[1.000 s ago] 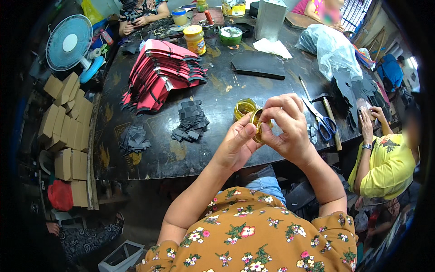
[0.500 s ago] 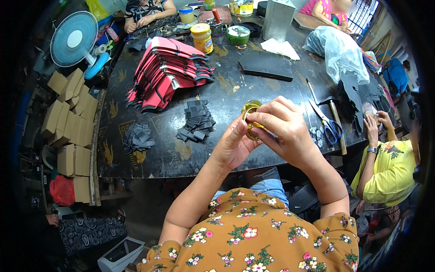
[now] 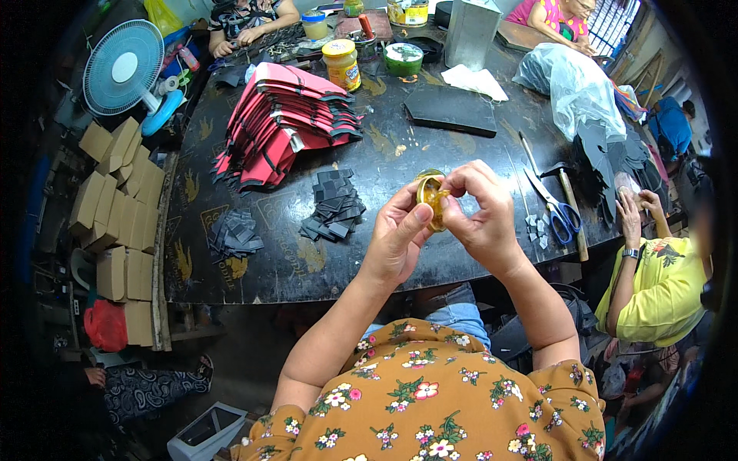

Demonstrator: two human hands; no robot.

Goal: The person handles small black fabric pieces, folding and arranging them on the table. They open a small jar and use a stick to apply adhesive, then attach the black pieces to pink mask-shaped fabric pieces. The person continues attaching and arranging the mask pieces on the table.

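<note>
Above the table's near edge, my left hand is closed around a small yellowish, shiny ring that looks like a roll of tape. Its open side is turned up and to the right. My right hand pinches at the right rim of the roll with thumb and forefinger. Whether a loose end lies between those fingertips is too small to tell. To the left of my hands is a pile of black flat pieces, with a smaller pile of dark grey pieces beyond it.
A stack of red and black folded pieces stands on the dark table. Scissors and a hammer lie at right. A black slab and jars sit farther back. A co-worker in yellow works at right.
My right hand has shifted from over the top of the roll to its right side, fingers now pinched at the rim. The roll shows more of its open face.
</note>
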